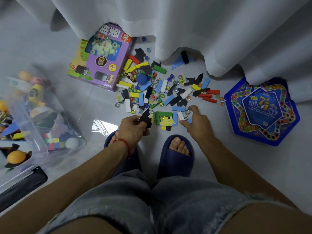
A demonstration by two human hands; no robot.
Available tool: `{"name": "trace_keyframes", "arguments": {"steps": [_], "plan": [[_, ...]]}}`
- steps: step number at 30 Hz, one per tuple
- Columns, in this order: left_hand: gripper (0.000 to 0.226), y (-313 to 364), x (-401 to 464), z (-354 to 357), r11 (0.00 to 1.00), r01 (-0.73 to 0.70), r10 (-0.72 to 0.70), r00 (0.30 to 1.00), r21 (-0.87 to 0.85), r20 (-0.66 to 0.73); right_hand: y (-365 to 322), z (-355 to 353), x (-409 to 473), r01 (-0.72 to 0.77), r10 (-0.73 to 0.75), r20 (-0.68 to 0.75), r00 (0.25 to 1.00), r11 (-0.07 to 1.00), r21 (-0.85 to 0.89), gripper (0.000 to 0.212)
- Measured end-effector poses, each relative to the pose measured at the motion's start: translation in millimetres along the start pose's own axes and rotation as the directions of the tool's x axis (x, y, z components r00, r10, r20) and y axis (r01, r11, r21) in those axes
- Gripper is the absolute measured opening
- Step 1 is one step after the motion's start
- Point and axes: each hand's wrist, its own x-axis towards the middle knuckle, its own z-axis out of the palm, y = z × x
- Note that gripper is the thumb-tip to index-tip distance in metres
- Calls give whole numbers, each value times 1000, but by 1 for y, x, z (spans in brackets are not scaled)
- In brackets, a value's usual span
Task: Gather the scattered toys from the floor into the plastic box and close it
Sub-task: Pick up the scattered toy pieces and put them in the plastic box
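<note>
Squatting over the pile, the person has the left hand (133, 128) pinched on a thin black cut-out piece (145, 118), held just above the floor (211, 149) at the near edge of the scattered toys (162, 92). The right hand (196, 120) reaches down with thumb and fingers partly spread around a white block (180, 115) and a small metal ring (187, 112); whether it has closed on either I cannot tell. The clear plastic box (40, 132) sits well apart to the left, open and already holding many toys, with a dark lid (22, 186) lying beside its near side. Most of the pile still lies between the purple game box (101, 58) and the blue star-shaped board (263, 112), partly under the white curtain (185, 31). The wooden blocks look light and stiff, easy to scoop several at a time by their long sides. The flat cut-outs seem thin and bendable, best lifted by sliding a fingertip under an edge. The glass marbles (175, 81) are likely slippery and will roll if nudged, so cupping them with a curled palm should suit better than pinching. The two boxed games look bulky but light, each probably needing both hands at opposite edges.
</note>
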Motion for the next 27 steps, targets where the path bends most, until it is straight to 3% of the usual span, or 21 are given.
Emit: {"name": "trace_keyframes", "arguments": {"steps": [3, 6, 12, 15, 18, 20, 22, 27], "plan": [[21, 9, -10, 2, 989, 50, -45, 998, -137, 39, 1, 2, -1, 24, -24, -29, 999, 1000, 4, 40], [19, 16, -19, -1, 974, 95, -77, 992, -206, 95, 2, 4, 2, -33, 34, -29, 999, 999, 27, 37], [18, 32, -45, -13, 951, 142, -91, 978, -276, 189, -8, 5, 10, -74, 81, 20, 997, 974, -214, 36], [18, 40, -56, -24, 930, 168, -94, 969, -327, 229, -7, 1, 8, -148, 152, 30, 988, 984, -99, 37], [25, 48, -67, -41, 890, 204, -105, 962, -407, 252, -15, -16, -11, -195, 170, 120, 978, 951, 241, 22], [26, 55, -78, -54, 849, 216, -101, 962, -483, 253, -32, -37, -26, -211, 108, 246, 963, 869, 447, 17], [22, 63, -93, -71, 795, 228, -92, 961, -562, 259, -63, -64, -39, -189, -20, 373, 928, 837, 514, 17], [14, 71, -141, -157, 626, 176, -28, 979, -759, 204, -195, -126, -86, 100, -311, 598, 739, 928, 359, 19]]}}
